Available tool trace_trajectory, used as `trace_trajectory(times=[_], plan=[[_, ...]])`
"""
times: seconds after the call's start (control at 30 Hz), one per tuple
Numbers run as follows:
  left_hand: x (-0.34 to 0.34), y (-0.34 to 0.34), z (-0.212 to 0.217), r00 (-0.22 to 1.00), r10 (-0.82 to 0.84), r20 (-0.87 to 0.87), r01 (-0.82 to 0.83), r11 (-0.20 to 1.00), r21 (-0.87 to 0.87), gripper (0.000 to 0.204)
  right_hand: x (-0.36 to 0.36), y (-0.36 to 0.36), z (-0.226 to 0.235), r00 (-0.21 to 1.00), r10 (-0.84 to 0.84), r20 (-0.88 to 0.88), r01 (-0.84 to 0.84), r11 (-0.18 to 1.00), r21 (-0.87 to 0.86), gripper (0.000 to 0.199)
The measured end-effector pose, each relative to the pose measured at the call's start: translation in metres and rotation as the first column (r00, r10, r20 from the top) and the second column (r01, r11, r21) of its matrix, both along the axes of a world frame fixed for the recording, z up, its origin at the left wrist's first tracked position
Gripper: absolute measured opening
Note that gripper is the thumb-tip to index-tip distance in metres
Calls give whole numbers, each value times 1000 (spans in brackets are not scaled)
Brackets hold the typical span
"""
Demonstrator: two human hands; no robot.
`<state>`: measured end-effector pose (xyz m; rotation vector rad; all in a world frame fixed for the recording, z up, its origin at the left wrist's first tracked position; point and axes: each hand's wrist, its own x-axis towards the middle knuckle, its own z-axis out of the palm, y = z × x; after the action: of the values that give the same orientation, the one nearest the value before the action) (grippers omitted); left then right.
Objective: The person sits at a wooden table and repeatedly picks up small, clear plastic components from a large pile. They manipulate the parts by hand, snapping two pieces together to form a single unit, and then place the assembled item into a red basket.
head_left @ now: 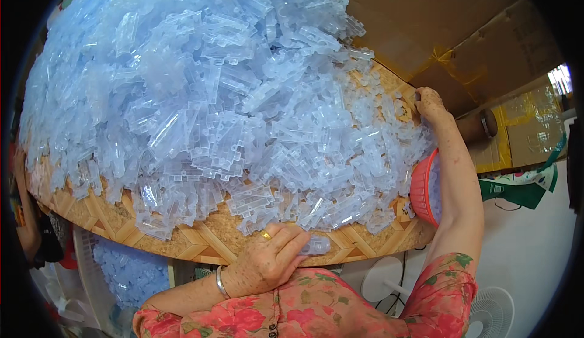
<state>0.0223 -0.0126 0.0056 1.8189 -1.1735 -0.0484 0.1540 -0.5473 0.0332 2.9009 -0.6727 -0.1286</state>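
Left hand [267, 265] is closed, pinching one small clear rigid plastic clip [315, 245] at the near edge of the round woven bamboo tray [201, 244]. Judged light, stiff, slippery; grip by the long sides. Right hand [431, 104], fingers curled into the clear parts heap [201, 95] at the tray's far-right rim; grasp can't tell. Red plastic basket [421, 189] right of tray. Brown cardboard boxes w/ yellow tape [462, 46] beyond.

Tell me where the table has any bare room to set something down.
Only thin strips: the woven table rim between the pile of clear plastic parts and the left hand, and a sparse patch near the right hand. Elsewhere the pile covers everything.
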Motion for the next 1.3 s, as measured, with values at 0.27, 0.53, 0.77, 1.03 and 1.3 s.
trace_trajectory(times=[0.27,0.53,0.77,1.03,1.3], plan=[[-3,-2,-4,999,32,11,-32,998,-53,48,-12,56,36,940,208,271,-236,968,78,20],[-7,3,-10,991,133,33,-127,982,-143,49,-159,273,70,714,371,593,-675,589,444,27],[-7,2,-13,992,123,42,-114,980,-164,46,-228,345,21,724,296,623,-659,563,499,31],[-8,1,-18,989,141,49,-128,970,-208,38,-218,352,17,662,463,589,-718,617,322,31],[-6,2,-18,994,104,22,-98,978,-186,32,-207,363,37,660,596,457,-746,590,308,24]])
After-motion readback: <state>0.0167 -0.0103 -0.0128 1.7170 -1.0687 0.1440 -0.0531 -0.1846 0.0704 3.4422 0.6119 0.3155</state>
